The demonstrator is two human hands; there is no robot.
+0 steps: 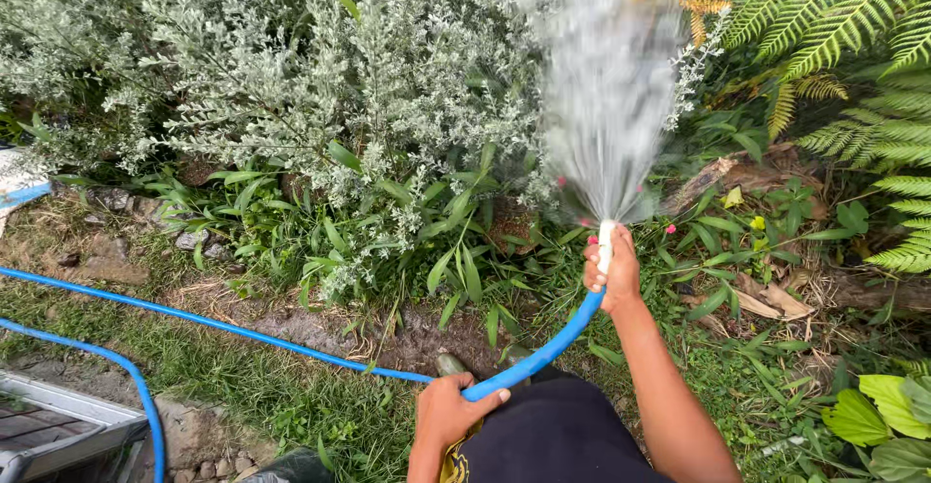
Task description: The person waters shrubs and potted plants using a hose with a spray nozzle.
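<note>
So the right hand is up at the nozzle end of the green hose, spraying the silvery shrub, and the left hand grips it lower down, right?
Not quite: the hose is blue, not green, as the head view shows. The rest holds: the right hand is at the nozzle end, spraying the silvery shrub, and the left hand grips it lower down.

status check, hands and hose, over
Right hand gripping the hose tip, spray fanning onto the pale bush. Left hand holding the blue hose lower down. Nothing blocking.
</note>
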